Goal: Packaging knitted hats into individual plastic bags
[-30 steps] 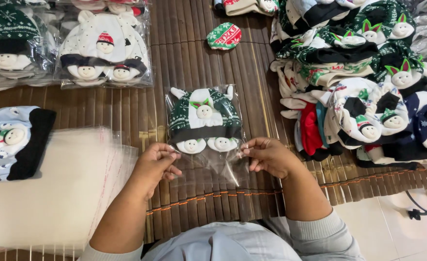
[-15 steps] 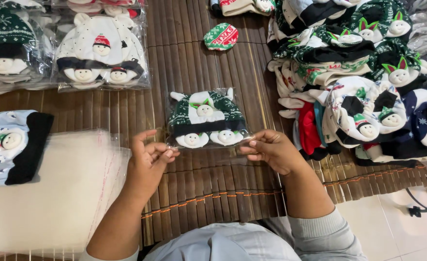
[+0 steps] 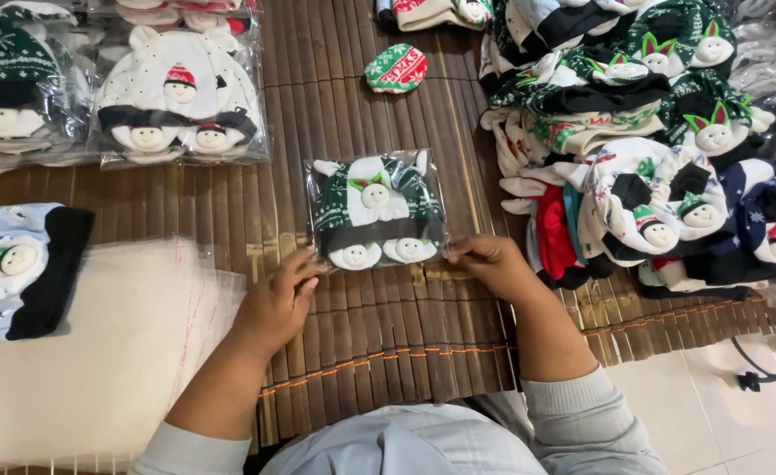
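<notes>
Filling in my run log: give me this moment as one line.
left hand: on bag's near edge | right hand: same edge | bagged hats: flat on mat

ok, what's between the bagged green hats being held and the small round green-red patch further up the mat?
Head view: only bare bamboo mat lies between the bagged green hats and the round patch.

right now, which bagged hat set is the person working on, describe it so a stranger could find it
On the brown slatted mat, look between the left hand and right hand. The clear bag pinched at its lower corners holds green-and-white hats with small round faces. Unlike the stacked packs at upper left, it lies alone mid-mat.
</notes>
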